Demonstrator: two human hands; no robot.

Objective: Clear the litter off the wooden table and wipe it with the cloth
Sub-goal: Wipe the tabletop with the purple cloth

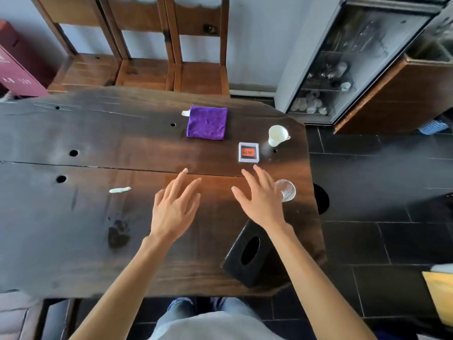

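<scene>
A dark wooden table [85, 229] fills the view. A folded purple cloth [207, 122] lies at its far middle, with a small white scrap [185, 113] at the cloth's left corner. A twisted white piece of paper [120, 190] lies on the left half. A white paper cup [276, 135] leans at the far right. My left hand [175, 208] and my right hand [261, 198] hover over the table's middle, fingers spread, holding nothing. The right hand partly covers a clear glass [286, 191].
A small white-framed box with a red inside [248, 152] sits between the cup and my right hand. A black tissue box [247, 253] stands near the front right edge under my right forearm. Wooden chairs [147, 69] line the far side. A glass cabinet [343, 69] stands to the right.
</scene>
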